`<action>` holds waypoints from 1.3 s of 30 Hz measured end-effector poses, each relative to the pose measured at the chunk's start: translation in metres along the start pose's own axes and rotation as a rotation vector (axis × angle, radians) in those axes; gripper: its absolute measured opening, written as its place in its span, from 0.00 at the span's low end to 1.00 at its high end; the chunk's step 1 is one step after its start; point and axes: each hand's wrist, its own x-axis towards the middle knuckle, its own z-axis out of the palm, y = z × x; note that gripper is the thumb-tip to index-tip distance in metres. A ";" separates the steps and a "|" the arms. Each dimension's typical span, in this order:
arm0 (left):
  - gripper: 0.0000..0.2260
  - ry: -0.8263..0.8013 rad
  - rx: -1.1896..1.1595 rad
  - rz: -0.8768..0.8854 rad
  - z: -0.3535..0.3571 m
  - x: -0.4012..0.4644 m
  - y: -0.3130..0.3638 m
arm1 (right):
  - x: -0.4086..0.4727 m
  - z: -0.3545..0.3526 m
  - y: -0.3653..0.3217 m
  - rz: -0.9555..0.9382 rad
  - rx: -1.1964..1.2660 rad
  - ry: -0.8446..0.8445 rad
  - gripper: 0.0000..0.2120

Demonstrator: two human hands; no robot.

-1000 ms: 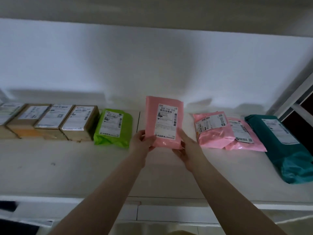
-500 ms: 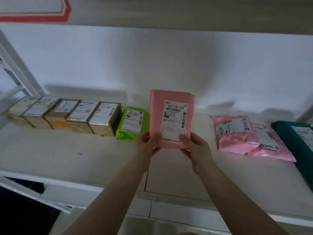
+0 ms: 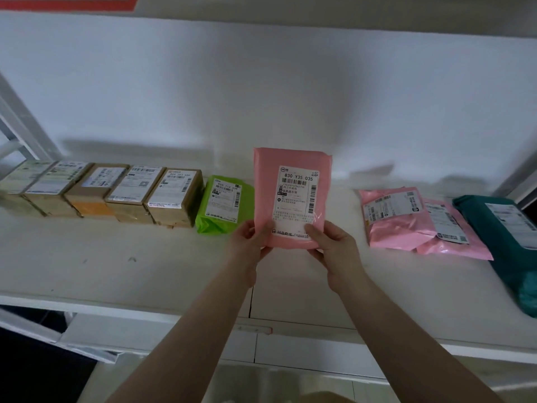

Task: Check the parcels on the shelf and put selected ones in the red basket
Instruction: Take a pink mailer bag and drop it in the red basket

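Pink parcel point(image 3: 292, 196) held upright over the white shelf point(image 3: 145, 266), label facing the camera.

Its long axis runs up and down, the label's printed code along the top, the bottom edge just above the shelf's middle. The left hand point(image 3: 250, 242) and right hand point(image 3: 331, 245) pinch its two lower corners, thumbs on the front, the other fingers curled behind. Both forearms reach up from below, converging on it. Just to its left lies a green parcel point(image 3: 223, 205), then a row of brown boxes point(image 3: 174, 196) packed side by side. To the right, apart from it, two pink bags point(image 3: 395, 219) overlap, with a teal bag point(image 3: 505, 237) beside them. A plain white wall point(image 3: 261, 91) backs the shelf, under dim light.
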 end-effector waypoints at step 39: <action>0.10 -1.540 0.855 -0.333 0.163 -0.468 -0.305 | -0.585 -0.306 0.099 -0.081 0.123 1.519 0.07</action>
